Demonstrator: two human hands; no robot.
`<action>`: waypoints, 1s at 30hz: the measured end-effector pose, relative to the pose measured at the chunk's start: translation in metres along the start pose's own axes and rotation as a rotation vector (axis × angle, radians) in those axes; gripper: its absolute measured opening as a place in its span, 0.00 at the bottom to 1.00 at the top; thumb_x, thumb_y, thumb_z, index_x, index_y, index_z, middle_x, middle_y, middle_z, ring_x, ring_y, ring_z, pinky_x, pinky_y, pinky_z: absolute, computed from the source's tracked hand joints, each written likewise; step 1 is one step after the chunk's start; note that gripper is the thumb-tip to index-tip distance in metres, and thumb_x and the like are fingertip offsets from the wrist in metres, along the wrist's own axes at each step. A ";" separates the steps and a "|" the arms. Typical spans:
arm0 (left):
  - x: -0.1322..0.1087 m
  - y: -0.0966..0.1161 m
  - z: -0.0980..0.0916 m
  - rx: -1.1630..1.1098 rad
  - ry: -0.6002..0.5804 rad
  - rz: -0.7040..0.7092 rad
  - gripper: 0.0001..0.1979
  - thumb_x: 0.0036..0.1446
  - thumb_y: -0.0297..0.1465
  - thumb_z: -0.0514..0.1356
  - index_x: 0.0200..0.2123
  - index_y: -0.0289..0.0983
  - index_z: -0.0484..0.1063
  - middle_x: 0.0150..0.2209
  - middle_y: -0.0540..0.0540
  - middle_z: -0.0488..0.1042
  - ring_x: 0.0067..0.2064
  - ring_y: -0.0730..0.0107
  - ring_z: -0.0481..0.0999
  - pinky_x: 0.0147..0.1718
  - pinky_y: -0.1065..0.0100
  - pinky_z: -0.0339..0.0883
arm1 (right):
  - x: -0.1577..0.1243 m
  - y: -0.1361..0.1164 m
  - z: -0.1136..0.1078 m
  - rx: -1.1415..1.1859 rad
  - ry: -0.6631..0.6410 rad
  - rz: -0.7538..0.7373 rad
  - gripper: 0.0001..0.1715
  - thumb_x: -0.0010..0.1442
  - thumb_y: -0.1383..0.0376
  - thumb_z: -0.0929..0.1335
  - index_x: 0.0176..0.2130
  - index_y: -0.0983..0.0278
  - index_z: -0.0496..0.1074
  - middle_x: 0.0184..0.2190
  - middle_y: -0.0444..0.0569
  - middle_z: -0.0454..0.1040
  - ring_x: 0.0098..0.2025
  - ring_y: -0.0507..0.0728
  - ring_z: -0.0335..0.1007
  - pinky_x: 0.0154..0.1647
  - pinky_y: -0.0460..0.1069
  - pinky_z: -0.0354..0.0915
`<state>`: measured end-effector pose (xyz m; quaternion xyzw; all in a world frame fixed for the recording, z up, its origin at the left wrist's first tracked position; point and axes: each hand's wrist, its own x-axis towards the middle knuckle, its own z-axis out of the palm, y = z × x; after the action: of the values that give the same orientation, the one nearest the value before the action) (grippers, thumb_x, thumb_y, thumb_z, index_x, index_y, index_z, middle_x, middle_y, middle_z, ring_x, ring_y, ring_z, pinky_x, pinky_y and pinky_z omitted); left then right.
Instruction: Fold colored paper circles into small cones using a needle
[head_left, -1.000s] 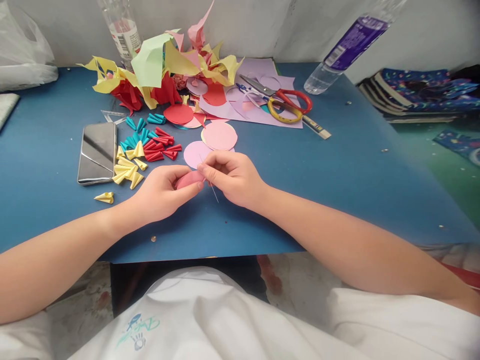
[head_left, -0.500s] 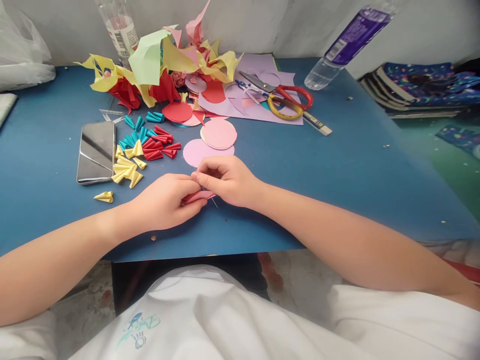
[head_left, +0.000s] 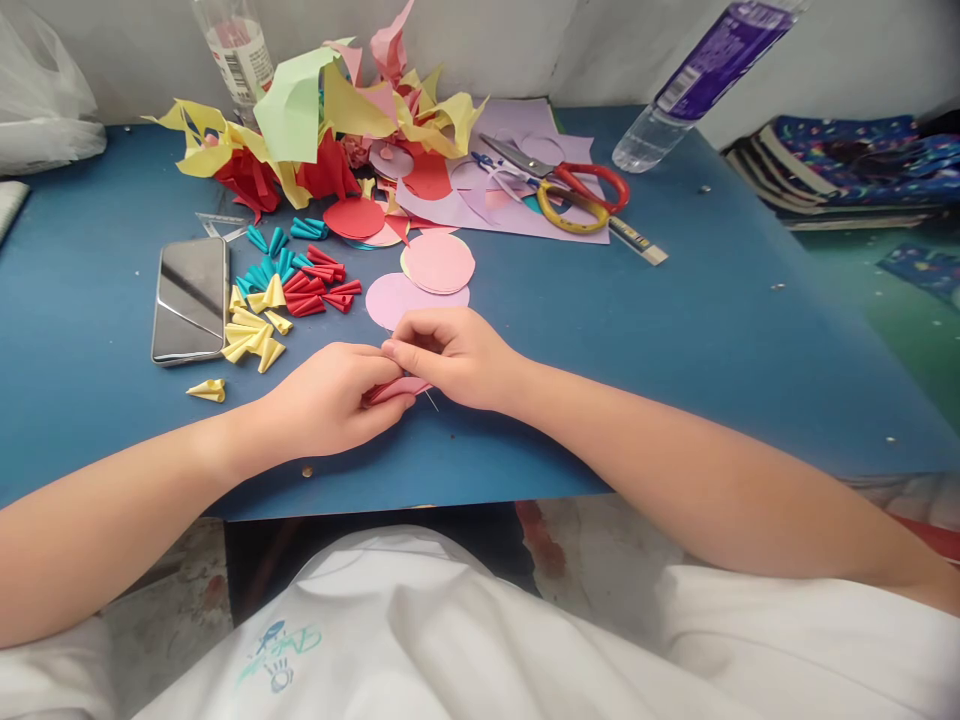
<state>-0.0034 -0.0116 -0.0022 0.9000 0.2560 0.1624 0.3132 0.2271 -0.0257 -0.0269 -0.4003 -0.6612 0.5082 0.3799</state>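
Observation:
Both hands meet over the blue table [head_left: 675, 360]. My left hand [head_left: 330, 400] pinches a folded pink paper piece [head_left: 401, 388] between thumb and fingers. My right hand [head_left: 457, 355] is closed on the same pink piece from the right; a thin needle-like stick [head_left: 430, 402] pokes out beneath it. Just beyond the hands lie pink paper circles [head_left: 439, 265]. Small rolled paper cones in teal, red and yellow [head_left: 285, 295] are heaped to the left of the circles.
A phone [head_left: 190, 298] lies face up at the left. A heap of paper scraps [head_left: 322, 130], scissors [head_left: 570, 185], a ruler [head_left: 637, 240] and two plastic bottles [head_left: 694, 80] sit along the back. Books [head_left: 847, 175] are stacked at the right.
The pink piece went from a rounded shape held up to a flatter fold pressed low near the table. Both hands dropped slightly and closed tighter together.

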 end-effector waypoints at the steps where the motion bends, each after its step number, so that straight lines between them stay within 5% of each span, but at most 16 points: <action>1: 0.000 -0.001 0.000 -0.004 0.008 0.007 0.23 0.78 0.35 0.62 0.29 0.44 0.58 0.27 0.53 0.66 0.29 0.68 0.66 0.31 0.64 0.61 | 0.000 0.000 0.000 0.001 0.001 0.005 0.31 0.72 0.40 0.82 0.33 0.57 0.75 0.29 0.43 0.73 0.32 0.56 0.64 0.35 0.55 0.62; 9: -0.001 0.000 -0.002 -0.015 -0.010 -0.017 0.22 0.78 0.36 0.62 0.28 0.43 0.60 0.27 0.52 0.67 0.29 0.68 0.67 0.32 0.64 0.61 | -0.001 -0.002 -0.001 0.010 -0.005 0.026 0.28 0.70 0.43 0.82 0.32 0.56 0.76 0.29 0.44 0.73 0.32 0.57 0.65 0.34 0.55 0.62; 21: 0.000 0.002 -0.001 -0.047 0.033 -0.009 0.21 0.76 0.36 0.62 0.29 0.43 0.59 0.26 0.54 0.65 0.28 0.69 0.64 0.31 0.64 0.59 | 0.000 0.000 0.000 -0.023 0.012 0.008 0.37 0.71 0.32 0.82 0.33 0.57 0.76 0.29 0.43 0.74 0.33 0.56 0.65 0.36 0.55 0.64; 30: 0.001 0.006 -0.002 -0.070 0.075 -0.196 0.22 0.71 0.41 0.63 0.27 0.43 0.58 0.25 0.55 0.58 0.29 0.71 0.55 0.30 0.63 0.53 | -0.002 -0.003 -0.002 -0.032 0.068 -0.002 0.34 0.72 0.33 0.80 0.33 0.55 0.75 0.30 0.45 0.73 0.34 0.59 0.65 0.38 0.58 0.65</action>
<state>-0.0015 -0.0137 0.0030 0.8526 0.3485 0.1735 0.3487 0.2289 -0.0276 -0.0241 -0.4230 -0.6563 0.4831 0.3961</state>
